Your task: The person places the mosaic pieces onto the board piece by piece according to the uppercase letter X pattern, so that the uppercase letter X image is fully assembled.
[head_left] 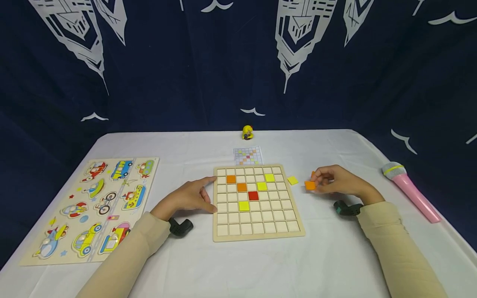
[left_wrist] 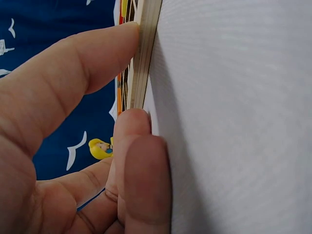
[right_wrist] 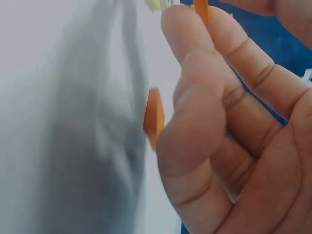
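Note:
A wooden grid board (head_left: 258, 237) lies at the middle of the table with orange, yellow and red square tiles in some cells. My left hand (head_left: 190, 194) rests at its left side, thumb and index finger spread against the edge (left_wrist: 141, 58). To the right of the board, my right hand (head_left: 335, 181) pinches an orange tile (right_wrist: 201, 10) at its fingertips; in the head view the fingers mostly hide it. A second orange tile (head_left: 310, 185) is just below those fingers, and also appears beside them in the right wrist view. A loose yellow tile (head_left: 292, 180) lies by the board's right edge.
A small printed colour grid card (head_left: 247, 155) lies behind the board, with a yellow figurine (head_left: 247, 132) farther back. On the left lies a vehicle picture puzzle (head_left: 89, 207). A pink toy microphone (head_left: 415, 196) lies near the table's right edge.

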`<action>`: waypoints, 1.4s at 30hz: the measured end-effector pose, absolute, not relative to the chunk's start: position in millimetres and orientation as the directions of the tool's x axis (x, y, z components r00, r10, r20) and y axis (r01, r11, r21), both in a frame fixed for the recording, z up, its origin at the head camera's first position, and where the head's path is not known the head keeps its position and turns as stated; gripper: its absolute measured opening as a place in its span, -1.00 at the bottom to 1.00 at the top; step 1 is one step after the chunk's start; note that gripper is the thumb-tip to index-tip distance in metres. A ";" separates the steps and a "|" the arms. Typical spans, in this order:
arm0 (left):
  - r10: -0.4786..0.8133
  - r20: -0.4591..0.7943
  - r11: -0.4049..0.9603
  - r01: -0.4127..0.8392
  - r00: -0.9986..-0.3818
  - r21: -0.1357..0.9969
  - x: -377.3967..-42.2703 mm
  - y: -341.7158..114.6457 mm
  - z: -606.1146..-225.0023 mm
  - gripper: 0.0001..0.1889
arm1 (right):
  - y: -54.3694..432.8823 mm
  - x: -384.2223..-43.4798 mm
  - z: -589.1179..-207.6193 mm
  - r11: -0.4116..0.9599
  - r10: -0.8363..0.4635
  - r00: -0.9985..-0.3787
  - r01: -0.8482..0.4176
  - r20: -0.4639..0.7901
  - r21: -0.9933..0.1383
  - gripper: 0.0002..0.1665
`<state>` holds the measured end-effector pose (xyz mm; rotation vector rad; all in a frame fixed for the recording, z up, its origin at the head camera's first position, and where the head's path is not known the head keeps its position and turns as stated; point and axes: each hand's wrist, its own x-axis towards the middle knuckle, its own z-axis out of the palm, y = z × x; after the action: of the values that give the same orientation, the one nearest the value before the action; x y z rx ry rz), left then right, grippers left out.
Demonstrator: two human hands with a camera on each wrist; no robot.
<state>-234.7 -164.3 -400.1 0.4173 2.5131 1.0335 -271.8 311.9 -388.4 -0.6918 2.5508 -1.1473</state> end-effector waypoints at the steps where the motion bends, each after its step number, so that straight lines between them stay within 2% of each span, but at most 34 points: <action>1: 0.411 -0.239 0.683 0.124 -0.880 0.719 -234.6 -164.3 -400.1 0.11 | 309.4 -271.3 -387.7 0.571 -0.524 -0.851 -0.319 -0.036 -0.757 -0.72; 13: 0.403 -0.247 0.691 0.115 -0.881 0.714 -234.0 -164.2 -400.5 0.11 | 281.9 -263.5 -381.2 0.537 -0.570 -0.821 -0.379 0.007 -0.754 -0.75; 28: 0.398 -0.247 0.692 0.113 -0.883 0.713 -233.8 -163.8 -399.8 0.11 | 247.2 -253.2 -381.2 0.556 -0.627 -0.778 -0.415 -0.035 -0.721 -0.74; 35: 0.400 -0.249 0.693 0.112 -0.882 0.712 -233.1 -163.4 -399.3 0.11 | 235.0 -248.3 -385.4 0.506 -0.671 -0.741 -0.414 -0.043 -0.756 -0.77; 42: 0.404 -0.243 0.689 0.118 -0.882 0.715 -234.1 -164.0 -400.6 0.11 | 225.0 -244.1 -384.3 0.516 -0.674 -0.737 -0.427 -0.045 -0.743 -0.79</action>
<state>-234.1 -164.0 -400.6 0.4069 2.5176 1.0281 -244.1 225.0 -384.3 -0.9164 2.4333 -1.0583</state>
